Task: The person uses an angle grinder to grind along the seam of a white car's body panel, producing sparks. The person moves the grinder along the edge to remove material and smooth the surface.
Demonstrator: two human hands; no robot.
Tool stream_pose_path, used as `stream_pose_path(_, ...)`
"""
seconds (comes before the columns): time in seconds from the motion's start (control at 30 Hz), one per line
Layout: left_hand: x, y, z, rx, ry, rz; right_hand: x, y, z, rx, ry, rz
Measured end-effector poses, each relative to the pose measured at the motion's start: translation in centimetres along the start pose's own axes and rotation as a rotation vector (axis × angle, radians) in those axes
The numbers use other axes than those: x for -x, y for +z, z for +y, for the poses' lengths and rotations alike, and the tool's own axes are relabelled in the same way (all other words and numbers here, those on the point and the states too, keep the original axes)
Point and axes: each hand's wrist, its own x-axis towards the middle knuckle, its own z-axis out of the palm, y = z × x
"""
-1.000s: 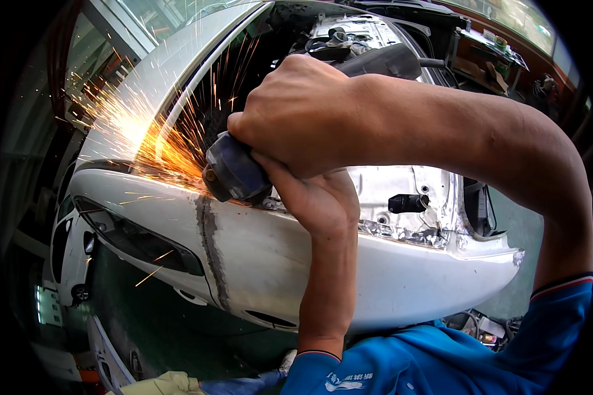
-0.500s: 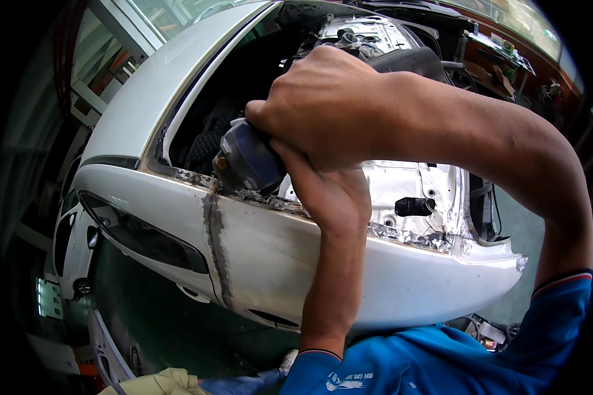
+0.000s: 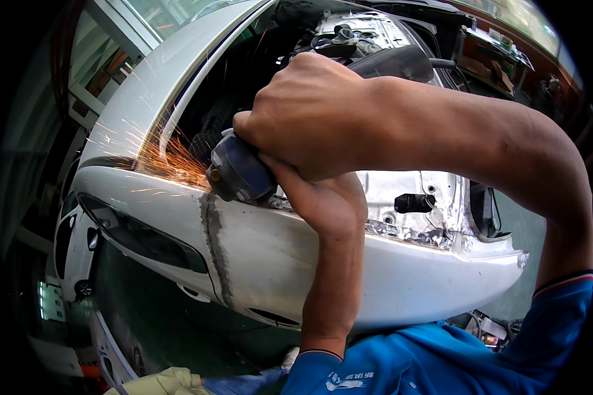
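Grinder [image 3: 242, 170] throwing sparks [image 3: 171, 166] at the upper edge of a white car [image 3: 402, 283].
The right hand [image 3: 303, 122] is closed in a firm grip on the grinder, its fingers mostly hidden; the left hand [image 3: 326, 201] lies beneath it, thumb side against the tool, and how far its fingers close cannot be told. The grinder sits at the top of a grey strip [image 3: 214, 253] that runs down the side panel; the orange sparks fan out to the left. To the left of the strip lies a dark window [image 3: 148, 235]; to the right of the hands, a black fitting [image 3: 413, 203] rests near bare white metal [image 3: 441, 191].
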Motion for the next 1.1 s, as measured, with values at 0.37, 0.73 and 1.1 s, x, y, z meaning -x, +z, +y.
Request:
stream_pose_path(0.37,0.2,-0.6,-0.3,-0.013,0.018,-0.094,0.4,0.1,0.4,0.001,-0.05,0.018)
stream_pose_path(0.73,-0.3,0.1,-0.2,0.03,-0.082,-0.073,0.9,-0.7,0.6,0.084,0.079,0.009)
stream_pose_path(1.1,0.4,-0.2,-0.2,-0.066,-0.039,-0.109,0.7,0.5,0.7,0.015,0.039,0.015)
